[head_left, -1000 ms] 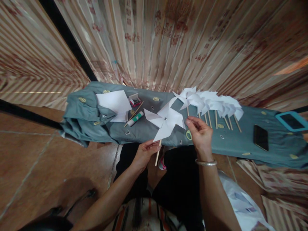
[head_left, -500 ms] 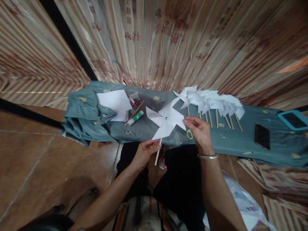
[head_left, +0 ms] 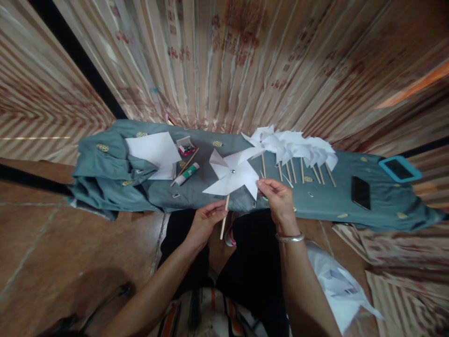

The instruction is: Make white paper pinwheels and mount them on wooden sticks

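A white paper pinwheel with a shiny pin at its centre is held over the table's front edge. My left hand pinches its thin wooden stick just below the blades. With thumb and forefinger closed, my right hand grips the tip of the pinwheel's right-hand blade. Partly hidden behind that hand lie scissors, whose blades show. Several finished white pinwheels overlap in a row at the back right, their sticks toward me.
On the green cloth-covered table lie white paper sheets, a small box of pins, a loose stick and a glue stick. A phone and a blue-framed device are at the right. Behind hangs a curtain.
The pinwheel's blades have turned a little clockwise, with my right hand still at a blade tip. My left hand keeps the stick. The whole view has shifted, so everything appears further left.
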The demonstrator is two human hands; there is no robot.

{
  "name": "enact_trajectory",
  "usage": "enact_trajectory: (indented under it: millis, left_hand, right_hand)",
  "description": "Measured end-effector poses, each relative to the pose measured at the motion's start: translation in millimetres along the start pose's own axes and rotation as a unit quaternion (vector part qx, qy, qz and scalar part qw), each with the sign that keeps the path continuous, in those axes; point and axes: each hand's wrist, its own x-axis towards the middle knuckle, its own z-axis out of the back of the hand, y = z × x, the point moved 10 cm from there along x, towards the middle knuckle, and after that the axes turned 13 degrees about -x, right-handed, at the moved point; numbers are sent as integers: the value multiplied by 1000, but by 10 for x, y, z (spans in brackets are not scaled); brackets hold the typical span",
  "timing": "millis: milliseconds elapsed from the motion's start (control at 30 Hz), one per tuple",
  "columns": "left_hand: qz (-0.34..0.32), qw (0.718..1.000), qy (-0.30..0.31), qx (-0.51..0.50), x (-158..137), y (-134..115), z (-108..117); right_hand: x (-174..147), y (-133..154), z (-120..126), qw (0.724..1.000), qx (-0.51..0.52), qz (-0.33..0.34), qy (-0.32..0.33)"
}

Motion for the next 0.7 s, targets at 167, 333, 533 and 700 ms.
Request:
enact_trajectory:
  millis: [167, 333, 533, 700]
  left_hand:
    - [-5, 1000, -12, 4, 30, 19, -4]
    - [0, 1000, -26, -12, 56, 61, -3]
    - [-2, 999, -38, -20, 71, 86, -24]
    - [-2, 999, -42, -28, 80, 108, -39]
  right_hand:
    - [-78, -22, -35, 999, 30, -14, 5]
    - [-162, -50, -107, 998, 51, -38, 19]
    - [-220, -105, -158, 995, 69, -62, 23]
    - [-254, -139, -200, 995, 73, -63, 32]
